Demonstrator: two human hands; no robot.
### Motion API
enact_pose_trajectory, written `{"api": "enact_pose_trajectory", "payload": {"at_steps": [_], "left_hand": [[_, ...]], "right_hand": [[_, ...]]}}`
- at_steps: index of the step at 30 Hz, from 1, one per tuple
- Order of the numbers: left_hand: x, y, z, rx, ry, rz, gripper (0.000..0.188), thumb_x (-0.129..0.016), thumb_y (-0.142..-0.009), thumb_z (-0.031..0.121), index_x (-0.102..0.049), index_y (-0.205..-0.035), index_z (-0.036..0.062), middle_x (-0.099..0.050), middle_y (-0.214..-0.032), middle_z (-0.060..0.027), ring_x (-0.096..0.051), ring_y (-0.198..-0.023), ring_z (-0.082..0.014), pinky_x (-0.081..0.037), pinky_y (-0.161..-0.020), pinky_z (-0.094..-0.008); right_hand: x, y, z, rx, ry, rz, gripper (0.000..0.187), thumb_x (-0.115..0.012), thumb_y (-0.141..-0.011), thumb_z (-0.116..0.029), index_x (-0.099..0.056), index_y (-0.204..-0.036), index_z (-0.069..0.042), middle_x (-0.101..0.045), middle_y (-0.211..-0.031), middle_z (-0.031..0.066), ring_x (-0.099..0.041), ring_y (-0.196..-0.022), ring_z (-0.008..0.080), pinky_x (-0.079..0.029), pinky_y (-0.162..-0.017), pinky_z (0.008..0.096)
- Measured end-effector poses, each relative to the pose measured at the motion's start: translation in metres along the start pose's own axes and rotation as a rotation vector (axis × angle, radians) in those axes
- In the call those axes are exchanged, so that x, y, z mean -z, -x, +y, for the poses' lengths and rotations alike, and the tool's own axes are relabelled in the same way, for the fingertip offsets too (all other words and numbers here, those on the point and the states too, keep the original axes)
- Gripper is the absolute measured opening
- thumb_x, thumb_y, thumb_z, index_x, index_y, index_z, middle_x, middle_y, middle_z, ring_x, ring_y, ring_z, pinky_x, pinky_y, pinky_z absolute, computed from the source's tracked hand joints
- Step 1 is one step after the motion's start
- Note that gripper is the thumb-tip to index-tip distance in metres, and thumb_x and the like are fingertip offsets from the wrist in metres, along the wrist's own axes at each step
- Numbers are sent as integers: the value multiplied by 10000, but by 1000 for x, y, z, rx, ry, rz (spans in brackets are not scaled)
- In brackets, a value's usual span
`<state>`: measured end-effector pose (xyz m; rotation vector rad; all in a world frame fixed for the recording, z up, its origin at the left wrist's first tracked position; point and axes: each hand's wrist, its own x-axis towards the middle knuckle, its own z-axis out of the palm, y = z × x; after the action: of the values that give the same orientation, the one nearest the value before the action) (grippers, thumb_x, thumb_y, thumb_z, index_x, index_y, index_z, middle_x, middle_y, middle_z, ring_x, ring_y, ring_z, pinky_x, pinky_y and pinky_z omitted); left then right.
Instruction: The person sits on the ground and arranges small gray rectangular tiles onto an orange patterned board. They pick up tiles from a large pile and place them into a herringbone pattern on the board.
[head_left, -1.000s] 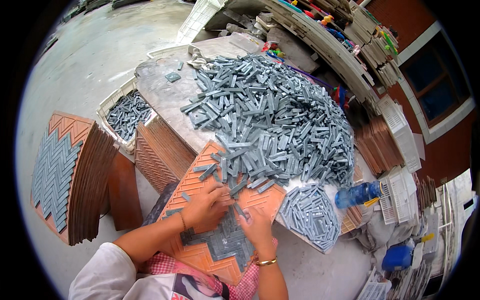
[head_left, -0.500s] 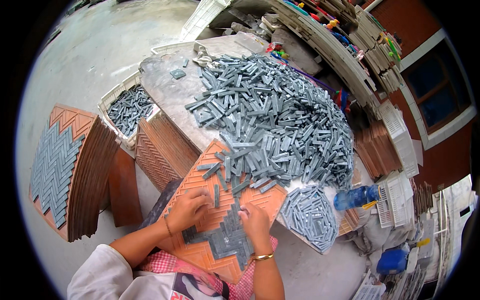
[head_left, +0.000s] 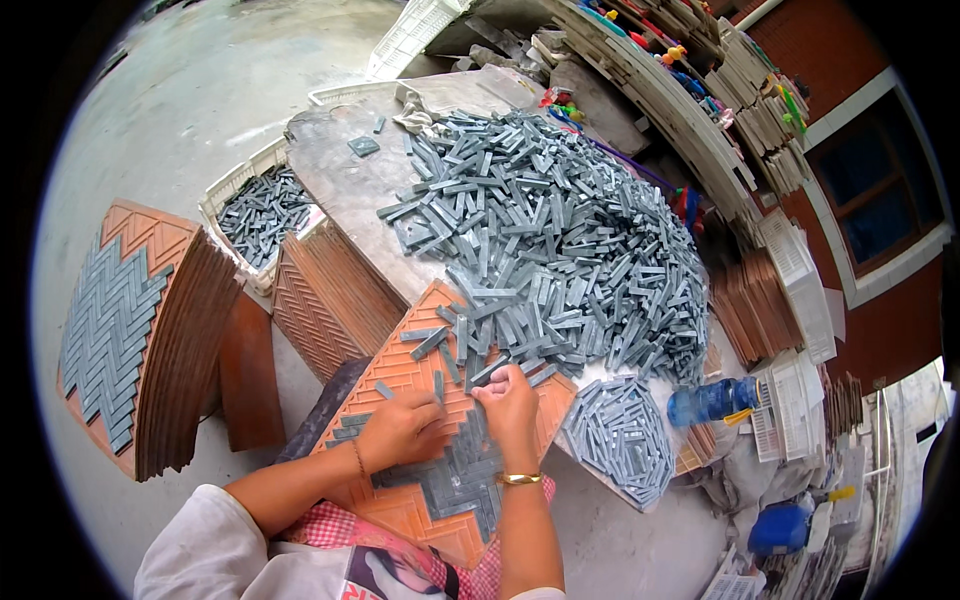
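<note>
An orange mold tray [head_left: 420, 328] with a raised herringbone pattern rests across my lap, its far end on the table by the pile. Dark grey stone strips [head_left: 462, 478] fill part of its slots in a zigzag. My left hand [head_left: 400, 430] is curled over the tray's left part, slightly blurred; its fingertips are hidden. Loose strips stick out beside it. My right hand [head_left: 508, 402], above the tray's right part, pinches a dark grey strip [head_left: 490, 372] between thumb and fingers. More loose strips lie on the tray's far end.
A big heap of grey strips [head_left: 560, 240] covers the table [head_left: 340, 150]. Neater strips [head_left: 620, 440] lie right, near a blue bottle [head_left: 712, 400]. At left stand a filled tray on a stack [head_left: 115, 330], more stacked trays [head_left: 345, 295] and a white crate [head_left: 215, 200] of strips.
My right hand has moved up and away from me, reaching a strip at the tray's far part. My left hand has shifted slightly right and nearer, uncovering strips in slots beside it.
</note>
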<state>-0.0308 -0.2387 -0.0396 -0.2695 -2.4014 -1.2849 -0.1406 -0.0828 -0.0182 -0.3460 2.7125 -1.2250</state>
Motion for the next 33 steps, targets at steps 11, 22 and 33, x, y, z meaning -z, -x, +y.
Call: {"api": "enact_pose_trajectory", "payload": {"at_steps": [11, 22, 33], "left_hand": [[-38, -47, -11, 49, -160, 50, 264, -700, -726, 99, -563, -945, 44, -568, -876, -110, -587, -823, -316, -482, -700, -402], [-28, -44, -13, 58, -22, 9, 226, -690, -726, 94, -593, -924, 44, -607, -857, -125, -598, -853, -329, -473, -733, -426], [-29, -44, -14, 91, 19, 42, 178, -661, -741, 92, -608, -901, 37, -605, -857, -124, -595, -840, -333, -473, -736, -421]], "right_hand": [[1, -7, -7, -146, -22, 72, 267, -747, -772, -129, -587, -929, 15, -692, -742, 115, -689, -710, 197, -523, -616, 306], [32, 6, 29, -35, 54, 78, 259, -751, -768, -194, -665, -892, 17, -704, -780, 143, -692, -715, 230, -527, -647, 332], [24, 33, 17, 74, 221, -15, 207, -746, -758, -154, -665, -874, -3, -663, -754, 139, -647, -690, 282, -492, -620, 374]]}}
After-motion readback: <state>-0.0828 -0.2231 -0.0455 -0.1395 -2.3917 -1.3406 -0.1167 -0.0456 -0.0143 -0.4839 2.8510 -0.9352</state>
